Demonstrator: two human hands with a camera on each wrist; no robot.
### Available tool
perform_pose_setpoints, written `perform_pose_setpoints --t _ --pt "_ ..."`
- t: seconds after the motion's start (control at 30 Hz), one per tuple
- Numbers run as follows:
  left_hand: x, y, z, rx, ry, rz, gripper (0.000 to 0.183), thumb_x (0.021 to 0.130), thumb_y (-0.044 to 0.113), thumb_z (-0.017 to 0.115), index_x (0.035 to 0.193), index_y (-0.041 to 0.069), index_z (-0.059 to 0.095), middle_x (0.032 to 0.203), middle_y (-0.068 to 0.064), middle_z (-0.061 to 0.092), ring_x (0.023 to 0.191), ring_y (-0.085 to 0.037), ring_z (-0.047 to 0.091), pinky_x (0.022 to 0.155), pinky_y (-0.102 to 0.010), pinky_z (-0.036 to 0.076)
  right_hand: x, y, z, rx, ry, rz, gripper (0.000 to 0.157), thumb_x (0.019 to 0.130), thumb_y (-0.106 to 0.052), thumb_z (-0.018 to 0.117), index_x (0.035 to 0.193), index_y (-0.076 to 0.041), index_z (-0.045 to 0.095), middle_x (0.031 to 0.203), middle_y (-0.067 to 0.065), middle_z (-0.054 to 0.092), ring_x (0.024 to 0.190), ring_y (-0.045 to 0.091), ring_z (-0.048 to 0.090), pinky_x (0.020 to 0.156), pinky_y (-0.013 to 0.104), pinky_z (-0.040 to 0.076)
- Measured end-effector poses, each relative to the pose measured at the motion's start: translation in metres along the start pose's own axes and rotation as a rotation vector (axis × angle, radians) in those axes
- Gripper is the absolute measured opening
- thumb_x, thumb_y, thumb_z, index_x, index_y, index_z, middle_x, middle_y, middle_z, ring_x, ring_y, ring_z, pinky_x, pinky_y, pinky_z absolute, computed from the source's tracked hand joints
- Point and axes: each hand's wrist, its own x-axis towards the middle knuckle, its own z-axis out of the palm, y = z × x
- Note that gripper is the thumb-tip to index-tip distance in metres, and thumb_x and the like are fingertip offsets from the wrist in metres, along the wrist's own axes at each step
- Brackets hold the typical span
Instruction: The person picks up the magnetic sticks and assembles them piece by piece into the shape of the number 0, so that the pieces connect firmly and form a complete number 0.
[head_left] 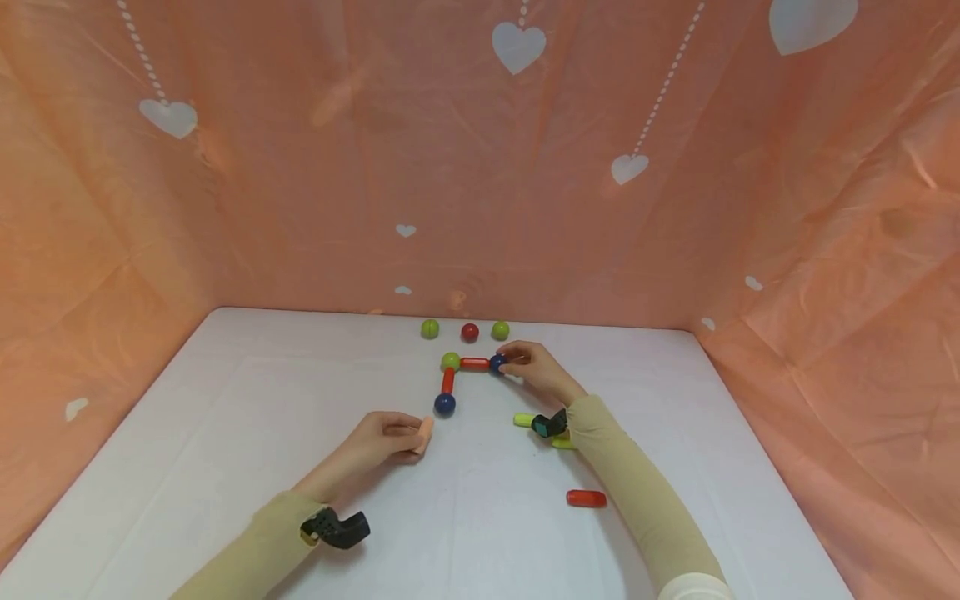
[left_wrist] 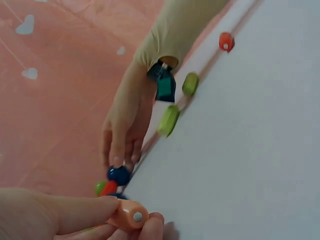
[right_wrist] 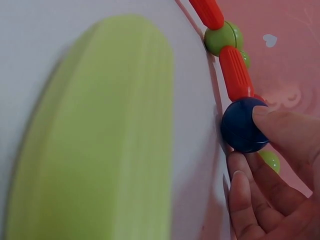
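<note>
Right sleeve [head_left: 637, 483] seemingly part-covers a green rod [head_left: 562, 444]; left hand [head_left: 375, 442] pinches peach rod [head_left: 425, 432], right hand [head_left: 538, 368] grips blue ball [head_left: 495, 364]

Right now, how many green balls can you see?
3: a corner green ball joining two red rods, plus a left green ball and a right green ball flanking the red ball behind.
</note>
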Motion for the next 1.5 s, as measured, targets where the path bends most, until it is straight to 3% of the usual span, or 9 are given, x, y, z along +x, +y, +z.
perform_pose_setpoints --t 0.2,0.53,0.77,1.07,1.27,1.37,1.5 --pt "0.009 0.0 0.014 -0.096 -0.052 -0.039 0.042 0.093 0.005 0.06 0.124 -0.019 0.048 0.101 -0.019 0.065 0.087 -0.022 0.068 0.078 -0.034 0.056 -0.001 -0.001 0.0 -0.004 0.005 0.006 0.032 0.092 -0.014 0.066 0.123 -0.008 0.061 0.118 0.007 0.061 0.108 0.025 0.056 0.084 0.034 0.049" --pt "0.021 0.0 0.027 -0.125 0.014 -0.06 0.037 0.09 0.006 0.065 0.12 -0.014 0.055 0.101 -0.018 0.065 0.085 -0.022 0.067 0.077 -0.034 0.056 0.0 -0.002 0.0 -0.006 0.001 0.003 0.032 0.091 -0.015 0.066 0.122 -0.009 0.062 0.116 0.007 0.062 0.106 0.024 0.056 0.085 0.035 0.048" --pt "0.027 0.0 0.026 -0.168 0.039 -0.07 0.036 0.091 0.006 0.064 0.118 -0.015 0.055 0.101 -0.018 0.066 0.086 -0.023 0.068 0.077 -0.034 0.056 0.002 0.001 -0.001 -0.002 0.01 -0.015 0.031 0.091 -0.015 0.066 0.121 -0.008 0.062 0.115 0.007 0.062 0.104 0.024 0.057 0.083 0.034 0.049" --pt "0.033 -0.001 0.016 -0.102 0.029 -0.126 0.045 0.085 0.025 0.074 0.113 -0.008 0.062 0.092 -0.015 0.068 0.081 -0.023 0.069 0.075 -0.032 0.056 0.004 0.001 0.0 -0.015 -0.007 -0.025 0.031 0.091 -0.015 0.067 0.121 -0.007 0.063 0.114 0.009 0.063 0.106 0.026 0.057 0.087 0.036 0.048" --pt "0.033 -0.003 0.012 -0.082 0.003 -0.122 0.044 0.085 0.027 0.074 0.111 -0.006 0.064 0.093 -0.014 0.068 0.082 -0.022 0.069 0.076 -0.031 0.056 0.007 -0.005 -0.004 -0.044 -0.025 -0.031 0.034 0.091 -0.014 0.067 0.122 -0.002 0.061 0.114 0.013 0.063 0.105 0.028 0.058 0.077 0.033 0.053" --pt "0.034 -0.003 0.012 -0.076 0.003 -0.13 0.046 0.084 0.029 0.075 0.111 -0.006 0.063 0.093 -0.014 0.068 0.082 -0.021 0.069 0.076 -0.031 0.056 0.011 -0.01 -0.008 -0.038 0.015 -0.041 0.034 0.09 -0.01 0.067 0.121 0.002 0.059 0.113 0.016 0.063 0.103 0.029 0.06 0.076 0.034 0.054" --pt "0.037 -0.002 0.013 -0.072 0.005 -0.132 0.047 0.082 0.028 0.076 0.112 -0.007 0.063 0.093 -0.014 0.068 0.082 -0.021 0.069 0.075 -0.031 0.056 0.019 -0.017 -0.015 -0.037 0.127 -0.086 0.034 0.088 -0.004 0.068 0.119 0.005 0.059 0.112 0.019 0.062 0.103 0.032 0.06 0.086 0.039 0.051"
